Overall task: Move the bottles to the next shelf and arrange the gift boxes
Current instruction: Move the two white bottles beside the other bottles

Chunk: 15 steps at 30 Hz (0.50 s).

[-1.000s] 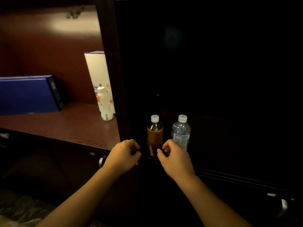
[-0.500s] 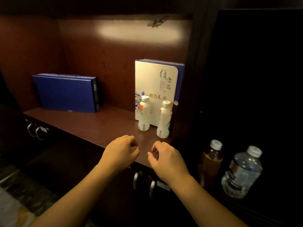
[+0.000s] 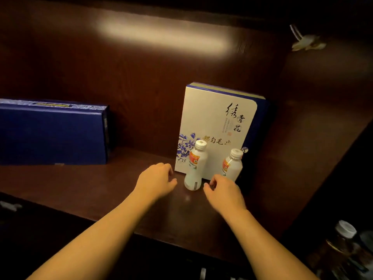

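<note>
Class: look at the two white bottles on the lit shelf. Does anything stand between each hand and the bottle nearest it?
Nothing visible does. The left hand and right hand flank the left white bottle; the right white bottle stands just beyond the right hand.

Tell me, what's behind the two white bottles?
A white gift box stands upright behind the white bottles, which cover its bottom. Whatever is behind the box is hidden.

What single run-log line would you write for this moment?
left hand: empty, beside left white bottle | right hand: empty, before right white bottle | both bottles: upright before white gift box | blue gift box: far left
</note>
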Tool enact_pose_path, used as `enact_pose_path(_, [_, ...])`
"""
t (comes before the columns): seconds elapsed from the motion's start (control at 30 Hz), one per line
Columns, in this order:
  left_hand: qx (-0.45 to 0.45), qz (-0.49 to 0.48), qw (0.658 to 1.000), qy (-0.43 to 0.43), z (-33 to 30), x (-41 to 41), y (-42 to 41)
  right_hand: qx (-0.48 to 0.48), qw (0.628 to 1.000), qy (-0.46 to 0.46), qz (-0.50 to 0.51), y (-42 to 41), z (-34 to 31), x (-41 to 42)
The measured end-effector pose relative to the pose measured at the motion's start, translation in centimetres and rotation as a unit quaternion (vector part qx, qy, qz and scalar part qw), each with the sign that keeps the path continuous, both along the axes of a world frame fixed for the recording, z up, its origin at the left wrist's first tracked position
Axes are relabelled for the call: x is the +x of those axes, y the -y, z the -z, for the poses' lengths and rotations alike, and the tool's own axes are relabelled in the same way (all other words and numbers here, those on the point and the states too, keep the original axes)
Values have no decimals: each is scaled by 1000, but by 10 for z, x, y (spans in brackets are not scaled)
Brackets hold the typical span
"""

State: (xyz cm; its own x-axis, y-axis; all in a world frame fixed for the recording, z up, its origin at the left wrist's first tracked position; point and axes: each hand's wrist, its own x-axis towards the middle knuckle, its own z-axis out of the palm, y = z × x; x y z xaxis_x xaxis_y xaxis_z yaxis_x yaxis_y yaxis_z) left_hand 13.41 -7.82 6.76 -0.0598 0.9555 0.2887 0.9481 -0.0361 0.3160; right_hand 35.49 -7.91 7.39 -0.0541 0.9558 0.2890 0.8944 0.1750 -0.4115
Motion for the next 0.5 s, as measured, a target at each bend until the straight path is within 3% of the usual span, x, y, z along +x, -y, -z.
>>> enact_pose_path(0.17, [-18,47,998,29,5,14,-54,-37,992,-35,114,-22,5,16])
enact_pose_path(0.5, [-59,47,981,181,23,53,-88,-73,971,-84,213,-51,18,38])
